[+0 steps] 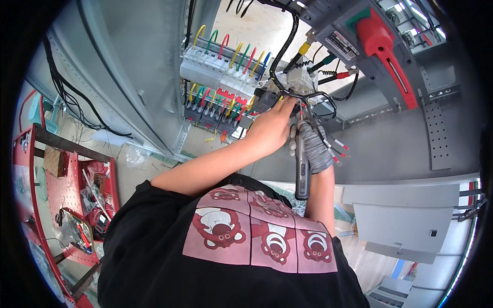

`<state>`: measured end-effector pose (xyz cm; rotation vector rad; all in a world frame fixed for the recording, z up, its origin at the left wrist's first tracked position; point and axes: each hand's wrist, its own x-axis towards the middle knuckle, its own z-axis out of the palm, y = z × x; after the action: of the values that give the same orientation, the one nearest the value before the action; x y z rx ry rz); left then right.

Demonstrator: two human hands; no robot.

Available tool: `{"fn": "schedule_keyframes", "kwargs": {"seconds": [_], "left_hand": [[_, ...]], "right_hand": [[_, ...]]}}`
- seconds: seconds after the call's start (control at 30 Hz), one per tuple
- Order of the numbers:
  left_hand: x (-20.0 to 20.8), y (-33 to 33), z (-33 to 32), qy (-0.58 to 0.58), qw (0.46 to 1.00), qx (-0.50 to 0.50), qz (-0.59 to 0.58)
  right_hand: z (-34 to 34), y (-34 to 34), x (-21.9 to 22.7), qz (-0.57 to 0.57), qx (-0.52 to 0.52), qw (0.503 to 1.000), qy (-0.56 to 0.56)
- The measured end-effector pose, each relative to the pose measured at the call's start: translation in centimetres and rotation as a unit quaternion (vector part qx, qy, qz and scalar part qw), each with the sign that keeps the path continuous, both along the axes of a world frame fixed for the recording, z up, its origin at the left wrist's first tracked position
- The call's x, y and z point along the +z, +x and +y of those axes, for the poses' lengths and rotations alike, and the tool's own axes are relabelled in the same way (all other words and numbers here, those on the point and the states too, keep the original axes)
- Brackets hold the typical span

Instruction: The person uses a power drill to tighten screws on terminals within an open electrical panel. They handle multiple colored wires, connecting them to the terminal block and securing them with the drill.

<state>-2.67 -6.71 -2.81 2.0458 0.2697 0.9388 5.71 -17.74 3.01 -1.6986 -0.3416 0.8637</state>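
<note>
My bare left hand reaches up to the black wire bundle beside a grey electrical component. Its fingers are pressed together, and what they pinch is hidden. My right hand, in a grey knitted glove, is wrapped round a slim grey cordless screwdriver. The tool's tip points up among the wires close to my left fingertips. Loose wire ends with red sleeves and crimped lugs hang beside the glove.
Rows of breakers with coloured wires lie ahead left. A red rotary handle sticks out at upper right, near a perforated metal bracket. A red tool cart stands at left, and grey cabinet panels at right.
</note>
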Motion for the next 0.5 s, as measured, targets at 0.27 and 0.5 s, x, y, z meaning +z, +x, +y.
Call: {"fn": "schedule_keyframes", "kwargs": {"seconds": [0.27, 0.5], "left_hand": [[0.2, -0.1, 0.9, -0.055, 0.997, -0.053, 0.026], [-0.3, -1.3, 3.6, -0.009, 0.971, -0.221, 0.086]], "right_hand": [[-0.1, 0.2, 0.2, 0.102, 0.014, 0.99, 0.1], [0.7, -0.3, -1.3, 0.088, -0.045, 0.988, 0.117]]}}
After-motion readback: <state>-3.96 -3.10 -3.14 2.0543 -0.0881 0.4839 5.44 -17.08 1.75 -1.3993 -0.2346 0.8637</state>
